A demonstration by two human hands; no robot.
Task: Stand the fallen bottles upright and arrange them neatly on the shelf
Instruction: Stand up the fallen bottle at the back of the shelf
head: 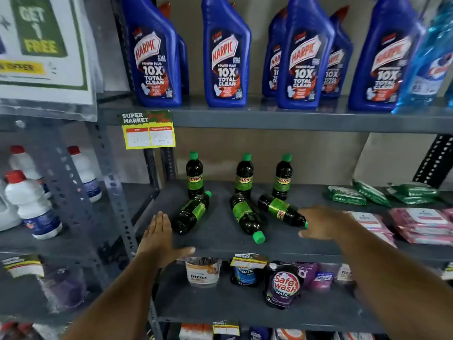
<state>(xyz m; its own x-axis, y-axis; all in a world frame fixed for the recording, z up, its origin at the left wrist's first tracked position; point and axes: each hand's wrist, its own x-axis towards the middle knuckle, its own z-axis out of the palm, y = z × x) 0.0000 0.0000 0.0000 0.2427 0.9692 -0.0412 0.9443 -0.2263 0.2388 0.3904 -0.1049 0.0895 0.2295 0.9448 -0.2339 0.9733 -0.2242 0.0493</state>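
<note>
Currently, six small dark plastic bottles with green caps and green-yellow labels are seen on the grey metal middle shelf (220, 244). Three of them are stood upright in a row towards the back: the left upright bottle (194, 174), the middle upright bottle (244, 176) and the right upright bottle (282, 177). Three more are laid on their sides in front of that row. The left fallen bottle (192, 213) is pointed with its cap up and to the right, close to the base of the left upright bottle. The middle fallen bottle (246, 217) is laid with its cap towards the shelf's front edge. The right fallen bottle (282, 209) is angled with its cap end down to the right, where it is met by the right hand (323, 223); the fingers are curled over that end, but whether the grip is closed on the bottle cannot be told. The left hand (159, 238) is held flat and wide, fingers extended, just beside the base of the left fallen bottle, and nothing is held in it. Tall blue plastic cleaner bottles (226, 52) are lined up on the shelf above, and green packets (346, 195) and pink packets (421, 222) are stacked at the right of the middle shelf.
</note>
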